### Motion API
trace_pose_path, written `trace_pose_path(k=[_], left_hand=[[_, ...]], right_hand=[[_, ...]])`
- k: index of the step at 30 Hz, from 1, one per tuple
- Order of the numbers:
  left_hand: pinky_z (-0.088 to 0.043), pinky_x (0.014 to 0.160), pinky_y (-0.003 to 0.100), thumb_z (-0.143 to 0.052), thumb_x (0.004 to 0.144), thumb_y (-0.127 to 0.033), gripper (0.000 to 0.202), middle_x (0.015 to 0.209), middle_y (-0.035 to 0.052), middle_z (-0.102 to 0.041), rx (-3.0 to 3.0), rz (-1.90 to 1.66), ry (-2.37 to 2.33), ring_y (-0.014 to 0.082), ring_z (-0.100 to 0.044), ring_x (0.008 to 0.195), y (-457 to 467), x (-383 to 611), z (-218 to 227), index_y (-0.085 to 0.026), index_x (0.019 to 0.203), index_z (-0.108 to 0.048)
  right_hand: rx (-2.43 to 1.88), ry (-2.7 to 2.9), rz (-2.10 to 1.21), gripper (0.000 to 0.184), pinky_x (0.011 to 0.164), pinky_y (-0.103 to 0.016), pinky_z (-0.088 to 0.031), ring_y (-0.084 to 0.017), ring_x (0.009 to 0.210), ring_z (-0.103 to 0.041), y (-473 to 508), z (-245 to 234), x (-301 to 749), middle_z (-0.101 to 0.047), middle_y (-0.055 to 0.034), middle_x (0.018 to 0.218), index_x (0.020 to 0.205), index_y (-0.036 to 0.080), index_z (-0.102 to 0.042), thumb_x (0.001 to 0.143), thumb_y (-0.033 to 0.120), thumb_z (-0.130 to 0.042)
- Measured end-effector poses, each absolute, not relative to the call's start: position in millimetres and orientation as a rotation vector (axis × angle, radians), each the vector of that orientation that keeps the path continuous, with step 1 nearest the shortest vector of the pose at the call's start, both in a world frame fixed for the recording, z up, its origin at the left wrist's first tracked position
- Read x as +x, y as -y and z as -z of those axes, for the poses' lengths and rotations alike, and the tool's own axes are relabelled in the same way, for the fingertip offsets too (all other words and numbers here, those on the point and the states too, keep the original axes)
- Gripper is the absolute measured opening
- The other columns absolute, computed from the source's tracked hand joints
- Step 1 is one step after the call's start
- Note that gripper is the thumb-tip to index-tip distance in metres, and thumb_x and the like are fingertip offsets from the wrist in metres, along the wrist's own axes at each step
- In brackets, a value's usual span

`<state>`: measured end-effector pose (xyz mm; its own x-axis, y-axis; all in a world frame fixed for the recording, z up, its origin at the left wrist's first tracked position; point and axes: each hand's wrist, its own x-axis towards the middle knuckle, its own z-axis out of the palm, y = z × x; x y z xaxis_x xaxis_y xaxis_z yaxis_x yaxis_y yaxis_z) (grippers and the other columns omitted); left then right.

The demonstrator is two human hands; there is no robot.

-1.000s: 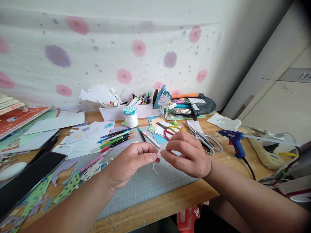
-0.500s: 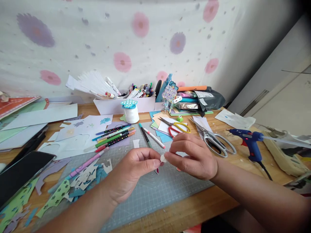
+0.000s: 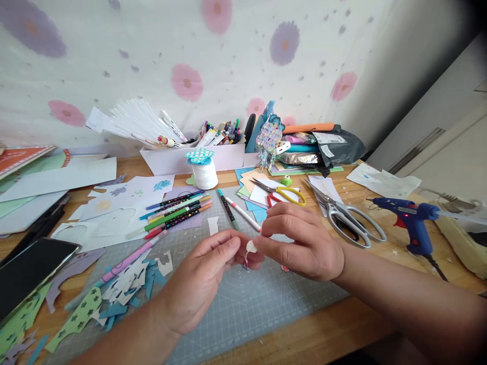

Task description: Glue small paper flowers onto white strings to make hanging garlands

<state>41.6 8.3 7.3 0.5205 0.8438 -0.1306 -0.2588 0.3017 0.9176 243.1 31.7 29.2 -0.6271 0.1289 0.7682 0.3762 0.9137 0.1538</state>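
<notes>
Over the grey cutting mat [image 3: 228, 314], my right hand [image 3: 302, 243] pinches a small white cut-out [image 3: 251, 247], apparently paper, between thumb and fingertips. A thin white strip trails down from it. My left hand [image 3: 213, 268] is closed right beside it, its thumb against the index finger and its other fingers curled behind the cut-out. What the left fingers hold is hidden. Just below them, a small red-and-blue bit [image 3: 245, 265] shows. A white marker with a pink tip [image 3: 243, 214] and a black dotted pen [image 3: 228, 210] lie beyond my hands.
To the right are silver scissors [image 3: 346, 215] and a blue glue gun [image 3: 413, 220] with a red light. Yellow-handled scissors [image 3: 289, 192] lie on coloured papers. Pens [image 3: 178, 215], paper scraps [image 3: 129, 284] and a phone [image 3: 38, 266] are leftward. A white spool [image 3: 205, 175] stands behind.
My left thumb has drawn back from the white cut-out, and the left fingers now reach behind it. The right hand keeps its pinch. The view has shifted slightly.
</notes>
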Motion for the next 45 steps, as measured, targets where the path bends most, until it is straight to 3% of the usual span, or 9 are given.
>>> trace_pose_path(k=[11,15,19,22,25,31,37,45], left_hand=[[-0.044,0.062,0.029,-0.031,0.097,-0.039,0.037,0.090,0.0054,-0.061,1.023,-0.782,-0.612,0.0147,-0.057,0.067,-4.6,43.1,-0.7,-0.018,0.104,-0.061],[-0.042,0.056,0.027,-0.034,0.096,-0.043,0.037,0.096,0.0080,-0.064,1.033,-0.761,-0.652,0.0134,-0.057,0.061,-3.6,43.3,-1.8,-0.018,0.106,-0.059],[-0.044,0.059,0.029,-0.040,0.094,-0.048,0.037,0.099,0.0094,-0.066,1.087,-0.770,-0.742,0.0149,-0.060,0.063,-1.6,43.9,-2.6,-0.018,0.107,-0.058],[-0.046,0.078,0.035,-0.043,0.093,-0.046,0.035,0.094,0.0079,-0.067,1.139,-0.821,-0.753,0.0193,-0.063,0.080,-1.7,44.8,-2.0,-0.018,0.104,-0.061],[-0.040,0.089,0.033,-0.047,0.093,-0.039,0.027,0.096,0.0058,-0.066,1.266,-0.952,-0.816,0.0203,-0.058,0.097,-2.7,44.6,-3.2,-0.019,0.099,-0.064],[-0.041,0.081,0.031,-0.060,0.084,-0.024,0.005,0.087,0.0024,-0.059,1.775,-1.210,-1.036,0.0194,-0.055,0.087,5.8,40.9,-7.2,-0.022,0.088,-0.057],[-0.042,0.077,0.030,-0.080,0.063,-0.020,0.037,0.090,0.0015,-0.057,1.974,-1.259,-1.110,0.0198,-0.054,0.085,9.2,44.3,-0.2,-0.024,0.088,-0.054],[-0.045,0.076,0.029,-0.059,0.083,-0.021,0.004,0.084,0.0015,-0.065,1.615,-0.974,-1.082,0.0174,-0.060,0.081,5.3,50.7,-2.8,-0.021,0.087,-0.060]], right_hand=[[-0.510,2.235,0.455,0.032,0.063,-0.034,-0.049,-0.017,0.072,-0.055,-24.1,-31.0,246.2,-0.062,-0.0068,0.075,0.077,0.014,-0.064,0.096,0.021,-0.039],[-0.549,2.241,0.458,0.024,0.066,-0.034,-0.049,-0.017,0.074,-0.054,-21.9,-30.0,247.6,-0.063,-0.0063,0.075,0.079,0.014,-0.065,0.092,0.014,-0.045],[-0.542,2.233,0.430,0.016,0.067,-0.036,-0.049,-0.018,0.075,-0.054,-19.2,-28.0,249.8,-0.062,-0.0072,0.077,0.084,0.013,-0.066,0.088,0.011,-0.050],[-0.500,2.216,0.411,0.014,0.068,-0.037,-0.050,-0.018,0.076,-0.053,-16.9,-27.5,250.3,-0.062,-0.0077,0.079,0.087,0.012,-0.065,0.088,0.010,-0.051],[-0.471,2.218,0.423,0.014,0.073,-0.038,-0.050,-0.018,0.078,-0.053,-15.4,-27.7,250.1,-0.062,-0.0071,0.081,0.088,0.013,-0.066,0.086,0.009,-0.053],[-0.480,2.190,0.440,0.014,0.072,-0.038,-0.050,-0.018,0.077,-0.054,-14.1,-29.9,248.5,-0.062,-0.0063,0.079,0.086,0.014,-0.066,0.087,0.011,-0.053],[-0.495,2.190,0.486,0.013,0.073,-0.039,-0.050,-0.017,0.075,-0.055,-12.5,-31.7,242.1,-0.063,-0.0052,0.077,0.085,0.015,-0.066,0.088,0.013,-0.053],[-0.527,2.198,0.553,0.015,0.071,-0.037,-0.050,-0.017,0.073,-0.054,-13.4,-33.1,239.6,-0.064,-0.0039,0.074,0.078,0.016,-0.065,0.087,0.014,-0.055]])
